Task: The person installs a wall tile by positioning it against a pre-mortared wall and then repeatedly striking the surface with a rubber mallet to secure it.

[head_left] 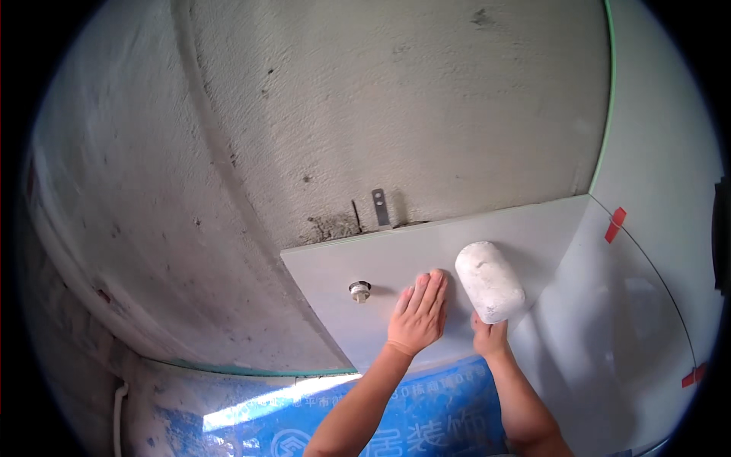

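Note:
A large pale grey tile (327, 270) stands against the rough cement wall, its right end meeting the tiled side wall. My left hand (417, 316) lies flat on its face, fingers stretched out and pointing up. Just to the right, my right hand (489, 335) is closed round the handle of a rubber mallet (489, 282), most of which is hidden. The mallet's thick white head is in front of the tile; whether it touches cannot be made out. Left of my left hand, a metal pipe fitting (359, 291) sticks out through the tile.
A flat metal strip with holes (380, 207) rises above the tile's top edge on the bare cement wall (457, 114). Red tile wedges (615, 225) sit in the joint of the right-hand wall. Blue printed sheeting (426, 407) covers the floor. A white pipe (119, 411) stands at lower left.

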`<state>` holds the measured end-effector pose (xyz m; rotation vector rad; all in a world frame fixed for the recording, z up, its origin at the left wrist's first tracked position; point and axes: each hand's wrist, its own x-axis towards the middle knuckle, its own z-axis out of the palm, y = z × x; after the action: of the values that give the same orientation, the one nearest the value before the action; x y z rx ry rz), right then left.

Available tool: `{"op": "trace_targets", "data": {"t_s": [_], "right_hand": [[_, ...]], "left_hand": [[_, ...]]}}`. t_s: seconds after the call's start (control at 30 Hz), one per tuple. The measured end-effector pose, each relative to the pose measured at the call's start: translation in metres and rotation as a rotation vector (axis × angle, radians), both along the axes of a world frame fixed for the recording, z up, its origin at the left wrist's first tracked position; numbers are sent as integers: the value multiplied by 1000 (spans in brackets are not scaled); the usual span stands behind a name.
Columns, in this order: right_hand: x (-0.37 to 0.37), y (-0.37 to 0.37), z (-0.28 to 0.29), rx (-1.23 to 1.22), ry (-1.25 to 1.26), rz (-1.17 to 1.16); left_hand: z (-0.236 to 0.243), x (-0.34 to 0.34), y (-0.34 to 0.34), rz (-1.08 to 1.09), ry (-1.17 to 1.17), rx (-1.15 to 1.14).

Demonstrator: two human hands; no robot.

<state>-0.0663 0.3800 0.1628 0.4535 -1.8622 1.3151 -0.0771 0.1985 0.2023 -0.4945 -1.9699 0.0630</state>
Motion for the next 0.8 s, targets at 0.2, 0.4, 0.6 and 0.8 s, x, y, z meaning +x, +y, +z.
{"op": "trace_targets", "data": {"t_s": [0.2,0.4,0.6,0.8], "right_hand": [[39,11,18,-348,-301,207],[7,31,8,-341,-194,-12],[3,36,-9,-409,-116,-1],[9,44,2,-550,-34,44]], "left_hand": [[36,13,11,-7,-321,10],[35,14,24,44,-289,-37],[34,18,32,56,-281,-51],[46,27,34,75,-331,-79]]}}
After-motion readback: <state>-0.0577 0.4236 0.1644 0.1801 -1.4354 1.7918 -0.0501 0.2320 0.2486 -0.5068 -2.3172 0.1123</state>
